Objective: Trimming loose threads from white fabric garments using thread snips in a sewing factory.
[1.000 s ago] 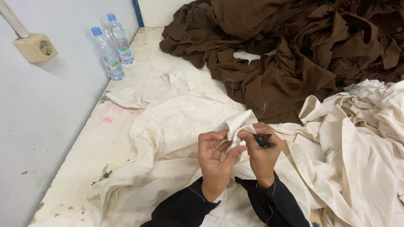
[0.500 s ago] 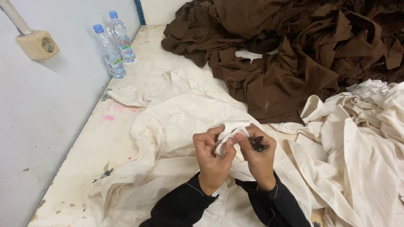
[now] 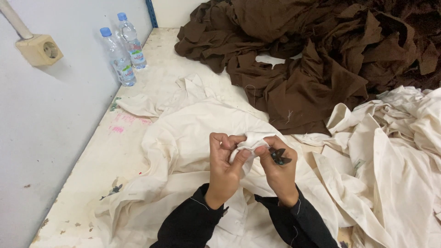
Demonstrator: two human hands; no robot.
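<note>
Down at the near edge, two black sleeves [image 3: 193, 225] come up into view, and both hands are busy on the same bit of fabric. The left hand [image 3: 223, 167] has its grip clamped on a bunched fold of the cream cloth [image 3: 183, 138], thumb pressed up against the fold from below, fingers curled over the top. The right hand [image 3: 278, 170] meets it just beside, fingertips pinched tight on the same fold, and tucked against that palm sits a small dark tool [image 3: 279, 156]; it looks like a little snipper, though it is too small to be sure. So both grips are closed, both on the cloth, the fold raised between them.

Below and around the grip, the rest of that cream cloth spreads flat across the counter [image 3: 82, 183], which is pale, scuffed and flecked with pink marks off to the left of the hands. To the right of the grip lies a heap of more cream fabric [image 3: 395, 151], rumpled and piled. Beyond the grip, further up, a big mound of brown fabric [image 3: 312, 59] fills the far right. Far left of the hands, two clear plastic bottles [image 3: 123, 50] with blue caps stand upright against the grey wall [image 3: 55, 119], touching each other, and a beige wall socket [image 3: 39, 49] sits on that wall.
</note>
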